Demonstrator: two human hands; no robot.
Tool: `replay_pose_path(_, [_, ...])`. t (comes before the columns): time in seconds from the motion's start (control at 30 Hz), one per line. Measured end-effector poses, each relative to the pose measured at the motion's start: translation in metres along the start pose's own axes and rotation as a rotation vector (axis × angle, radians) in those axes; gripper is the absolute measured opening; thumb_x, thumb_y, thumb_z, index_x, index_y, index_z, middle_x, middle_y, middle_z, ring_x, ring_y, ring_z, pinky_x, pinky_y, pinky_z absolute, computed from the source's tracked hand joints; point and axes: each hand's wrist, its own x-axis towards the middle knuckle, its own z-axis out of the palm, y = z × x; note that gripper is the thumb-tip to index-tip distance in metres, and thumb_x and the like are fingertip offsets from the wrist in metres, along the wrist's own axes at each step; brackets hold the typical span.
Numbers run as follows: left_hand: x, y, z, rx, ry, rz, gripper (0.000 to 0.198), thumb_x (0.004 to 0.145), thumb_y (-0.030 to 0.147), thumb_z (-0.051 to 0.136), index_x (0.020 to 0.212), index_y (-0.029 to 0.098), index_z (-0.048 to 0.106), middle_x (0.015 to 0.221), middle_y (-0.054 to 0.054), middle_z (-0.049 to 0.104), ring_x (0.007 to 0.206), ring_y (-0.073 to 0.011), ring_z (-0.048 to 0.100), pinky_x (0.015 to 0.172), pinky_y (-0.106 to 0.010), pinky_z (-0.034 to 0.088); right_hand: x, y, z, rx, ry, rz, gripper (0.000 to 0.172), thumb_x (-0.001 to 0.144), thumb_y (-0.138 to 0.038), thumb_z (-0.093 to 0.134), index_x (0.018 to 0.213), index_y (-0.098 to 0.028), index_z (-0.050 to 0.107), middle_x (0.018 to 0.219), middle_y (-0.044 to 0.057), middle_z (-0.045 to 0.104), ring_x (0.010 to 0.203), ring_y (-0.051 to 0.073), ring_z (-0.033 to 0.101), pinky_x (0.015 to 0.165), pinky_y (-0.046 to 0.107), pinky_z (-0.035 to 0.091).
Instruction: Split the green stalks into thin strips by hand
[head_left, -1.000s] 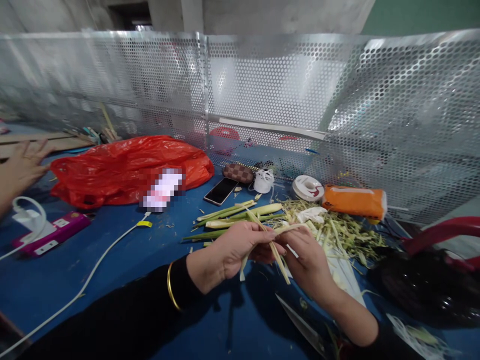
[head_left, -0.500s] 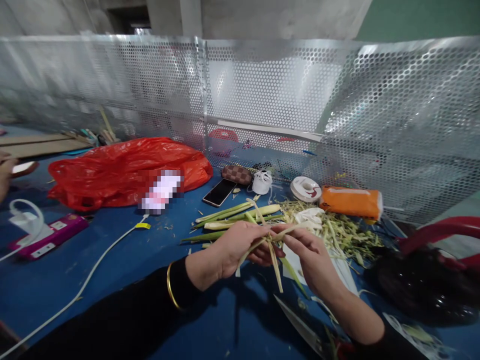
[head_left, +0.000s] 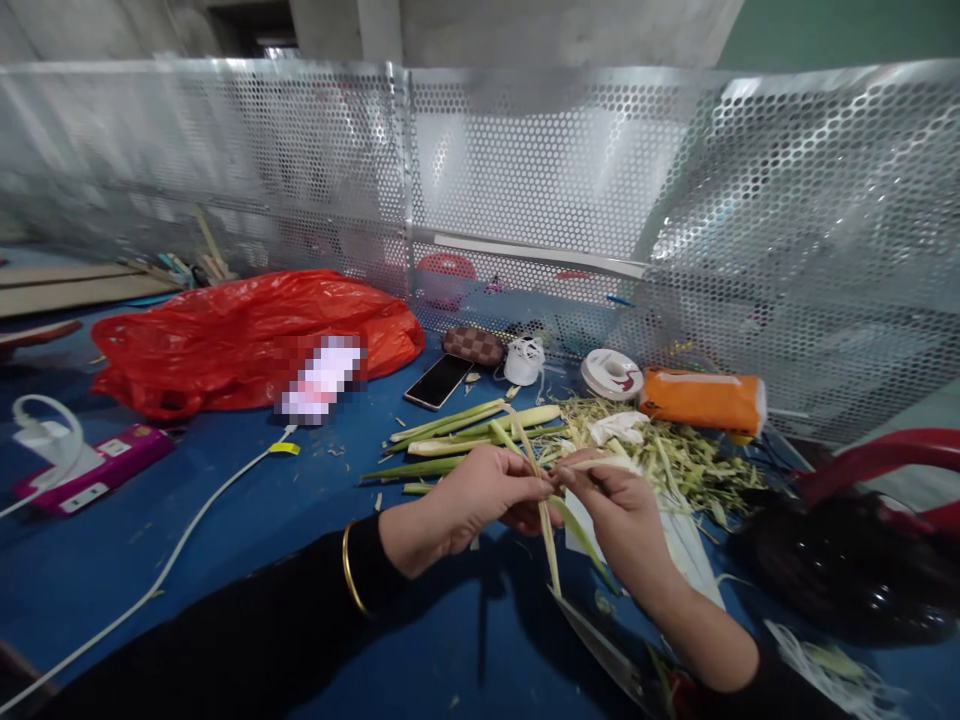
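My left hand (head_left: 480, 492) pinches pale plant-leaf strips (head_left: 550, 545) between thumb and fingers, a bit above the blue table. Opposite it, my right hand (head_left: 619, 505) is closed on the same strips, its fingertips almost meeting the left ones. One strip hangs down between the hands and another rises up and back. Where the strips cross is partly hidden by fingers. Green stalks (head_left: 442, 447) lie just behind the left hand. Below the hands, a knife blade (head_left: 600, 640) rests on the table.
Beyond the hands are a plant-scrap pile (head_left: 690, 465), a white spool (head_left: 612, 375), an orange packet (head_left: 703, 400) and a dark phone (head_left: 439, 382). A black pot-like object with a red handle (head_left: 877, 460) stands right. Leftward lie a red plastic bag (head_left: 255, 335), a charging cable (head_left: 202, 525) and a purple power strip (head_left: 120, 462).
The crossing strips have been turned and drawn closer together, and my fingertips have shifted on them. At the far left, another person's hand has left the view.
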Motion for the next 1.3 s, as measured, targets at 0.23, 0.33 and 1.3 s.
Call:
replay_pose_path(0.23, [0.001, 0.001, -0.002, 0.030, -0.038, -0.030, 0.020, 0.065, 0.030, 0.075, 0.074, 0.012, 0.069, 0.064, -0.005, 0.071, 0.051, -0.0099, 0.061, 0.058, -0.022, 0.049, 0.004, -0.003, -0.002, -0.097, -0.049, 0.083, 0.030, 0.080, -0.039, 0.059, 0.059, -0.019, 0.064, 0.065, 0.005, 0.068, 0.067, 0.020, 0.062, 0.065, 0.029, 0.047])
replay_pose_path(0.33, [0.004, -0.001, -0.003, 0.019, -0.003, -0.035, 0.019, 0.073, 0.032, 0.067, 0.074, 0.013, 0.069, 0.066, -0.006, 0.071, 0.055, -0.0115, 0.063, 0.059, -0.023, 0.049, 0.007, -0.012, -0.015, -0.306, -0.096, 0.113, 0.047, 0.086, -0.049, 0.049, 0.051, -0.019, 0.056, 0.048, 0.001, 0.056, 0.048, 0.015, 0.052, 0.051, 0.027, 0.039])
replay_pose_path(1.3, [0.003, -0.001, 0.004, -0.125, 0.046, 0.064, 0.022, 0.081, 0.033, 0.059, 0.082, 0.012, 0.068, 0.072, -0.009, 0.072, 0.060, -0.0143, 0.065, 0.063, -0.025, 0.049, 0.003, -0.029, -0.022, -0.602, 0.130, -0.483, 0.011, 0.089, -0.026, 0.052, 0.087, -0.021, 0.062, 0.089, 0.007, 0.067, 0.090, 0.024, 0.060, 0.083, 0.038, 0.041])
